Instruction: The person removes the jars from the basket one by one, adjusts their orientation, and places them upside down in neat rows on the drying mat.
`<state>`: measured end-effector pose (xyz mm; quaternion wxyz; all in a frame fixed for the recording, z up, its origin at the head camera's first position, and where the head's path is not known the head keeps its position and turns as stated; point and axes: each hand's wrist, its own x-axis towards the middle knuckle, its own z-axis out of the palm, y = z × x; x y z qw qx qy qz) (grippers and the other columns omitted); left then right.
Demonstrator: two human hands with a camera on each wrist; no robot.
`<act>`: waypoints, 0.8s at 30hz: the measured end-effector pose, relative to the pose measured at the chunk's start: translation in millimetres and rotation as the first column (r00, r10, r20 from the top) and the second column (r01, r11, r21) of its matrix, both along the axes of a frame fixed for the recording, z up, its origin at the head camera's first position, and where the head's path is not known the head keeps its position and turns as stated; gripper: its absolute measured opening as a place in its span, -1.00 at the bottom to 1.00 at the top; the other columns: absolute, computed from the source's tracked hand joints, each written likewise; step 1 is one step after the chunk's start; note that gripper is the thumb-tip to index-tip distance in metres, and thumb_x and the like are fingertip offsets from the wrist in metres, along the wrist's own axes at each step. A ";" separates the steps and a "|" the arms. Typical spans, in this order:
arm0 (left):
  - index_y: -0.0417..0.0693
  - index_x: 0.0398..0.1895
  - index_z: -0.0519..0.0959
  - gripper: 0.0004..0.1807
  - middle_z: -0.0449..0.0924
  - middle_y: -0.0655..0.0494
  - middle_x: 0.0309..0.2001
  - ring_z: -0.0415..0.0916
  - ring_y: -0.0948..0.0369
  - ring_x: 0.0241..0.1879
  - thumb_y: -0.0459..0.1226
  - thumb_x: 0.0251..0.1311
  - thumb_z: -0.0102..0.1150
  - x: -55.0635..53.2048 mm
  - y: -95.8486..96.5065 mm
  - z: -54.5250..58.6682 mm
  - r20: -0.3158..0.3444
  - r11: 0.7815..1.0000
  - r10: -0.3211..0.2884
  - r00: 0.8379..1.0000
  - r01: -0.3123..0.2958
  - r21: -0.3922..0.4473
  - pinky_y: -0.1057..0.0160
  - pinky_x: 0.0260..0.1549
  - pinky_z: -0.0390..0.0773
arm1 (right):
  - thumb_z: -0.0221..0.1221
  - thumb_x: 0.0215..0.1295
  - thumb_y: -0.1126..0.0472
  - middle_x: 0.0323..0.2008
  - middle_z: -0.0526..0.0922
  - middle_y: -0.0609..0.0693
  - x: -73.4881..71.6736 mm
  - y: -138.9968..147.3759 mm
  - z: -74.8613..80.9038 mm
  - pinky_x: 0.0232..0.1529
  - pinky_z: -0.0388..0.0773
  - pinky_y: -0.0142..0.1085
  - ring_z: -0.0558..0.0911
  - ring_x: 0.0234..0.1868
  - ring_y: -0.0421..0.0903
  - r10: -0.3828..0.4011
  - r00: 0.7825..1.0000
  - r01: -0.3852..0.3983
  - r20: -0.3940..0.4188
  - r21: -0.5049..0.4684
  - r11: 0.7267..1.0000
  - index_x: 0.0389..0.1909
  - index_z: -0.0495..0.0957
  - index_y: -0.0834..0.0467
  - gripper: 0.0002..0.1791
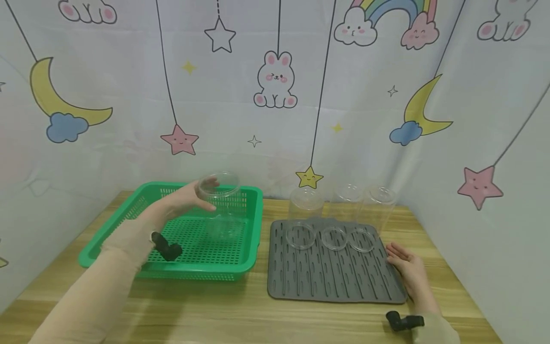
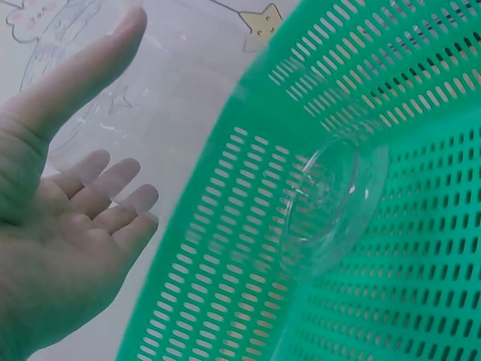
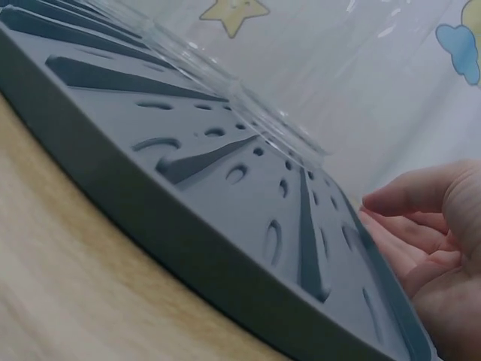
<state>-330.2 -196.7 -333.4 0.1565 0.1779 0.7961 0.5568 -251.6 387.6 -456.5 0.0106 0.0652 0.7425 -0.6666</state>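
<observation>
My left hand (image 1: 186,198) reaches over the green basket (image 1: 253,248) and holds a clear plastic cup (image 1: 223,200) near its rim, thumb on the near side and fingers behind. The cup is upright, its wide rim on top and its round base (image 2: 323,195) low in the basket. In the left wrist view the fingertips (image 2: 139,197) show against the clear wall. My right hand (image 1: 410,267) lies at the right edge of the grey ridged mat (image 1: 326,282), its fingers loosely bent and holding nothing. In the right wrist view its thumb comes close to the mat's edge.
Three more clear cups (image 1: 306,210) stand in a row on the mat's back part, their rims (image 1: 362,240) down. The wooden table (image 1: 206,310) carries the basket and mat side by side. A printed cloth (image 1: 240,119) hangs close behind.
</observation>
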 end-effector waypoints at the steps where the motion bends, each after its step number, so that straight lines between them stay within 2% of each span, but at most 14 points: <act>1: -0.18 0.56 -0.17 0.05 -0.15 -0.24 0.55 -0.15 -0.25 0.49 -0.52 0.09 0.27 1.3 0.9 3.1 -0.009 1.000 0.000 1.000 0.000 -0.007 -0.29 0.43 -0.11 | 0.04 0.40 0.42 0.05 0.55 -0.28 0.1 0.4 0.5 -0.03 0.49 -0.67 0.52 -0.14 -0.65 -0.003 1.000 0.003 -0.007 -0.022 1.000 0.49 -0.10 0.42 -0.26; 3: -0.16 0.56 -0.13 0.07 -0.11 -0.22 0.54 -0.12 -0.23 0.49 -0.50 0.05 0.33 3.7 2.6 9.1 -0.034 1.000 -0.002 0.999 0.001 -0.023 -0.29 0.43 -0.09 | 0.02 0.39 0.45 -0.20 0.55 -0.46 0.1 1.7 1.7 -0.05 0.50 -0.67 0.55 -0.15 -0.62 -0.007 1.000 0.005 -0.025 -0.064 0.998 0.47 -0.12 0.47 -0.26; 6: -0.14 0.56 -0.10 0.11 -0.06 -0.18 0.54 -0.14 -0.17 0.52 -0.47 -0.01 0.38 7.6 6.6 18.3 -0.063 1.000 -0.005 0.998 0.004 -0.030 -0.28 0.43 -0.10 | 0.00 0.39 0.47 -0.30 0.55 -0.52 0.7 2.2 5.0 -0.07 0.51 -0.67 0.57 -0.17 -0.60 -0.016 1.000 0.013 -0.027 -0.103 0.995 0.46 -0.14 0.49 -0.26; 13: -0.08 0.57 -0.10 0.17 0.01 -0.10 0.54 -0.12 -0.08 0.53 -0.49 -0.08 0.42 17.4 19.8 38.0 -0.088 1.000 0.019 0.996 -0.019 0.000 -0.23 0.46 -0.13 | 0.01 0.43 0.38 -0.30 0.56 -0.56 3.5 1.1 17.6 -0.06 0.49 -0.69 0.56 -0.17 -0.61 -0.029 0.999 0.027 -0.020 -0.087 0.996 0.47 -0.14 0.46 -0.26; 18: -0.08 0.56 -0.07 0.12 0.06 -0.05 0.53 -0.06 -0.05 0.53 -0.49 -0.04 0.40 24.9 28.7 49.8 -0.118 1.000 0.030 0.993 -0.029 0.006 -0.18 0.47 -0.10 | 0.04 0.44 0.34 -0.30 0.58 -0.55 4.4 -2.0 31.2 -0.08 0.49 -0.69 0.58 -0.18 -0.60 -0.053 0.995 0.045 -0.083 -0.100 0.994 0.45 -0.14 0.53 -0.25; 24: -0.12 0.54 -0.01 0.03 0.10 -0.08 0.50 0.02 -0.04 0.50 -0.51 0.02 0.34 36.3 42.8 62.7 -0.165 0.997 0.050 0.985 -0.041 0.060 -0.06 0.50 -0.05 | 0.05 0.44 0.33 -0.23 0.59 -0.53 7.9 -3.9 47.5 -0.06 0.49 -0.70 0.58 -0.14 -0.59 -0.035 0.980 0.011 -0.194 -0.120 0.993 0.42 -0.18 0.58 -0.22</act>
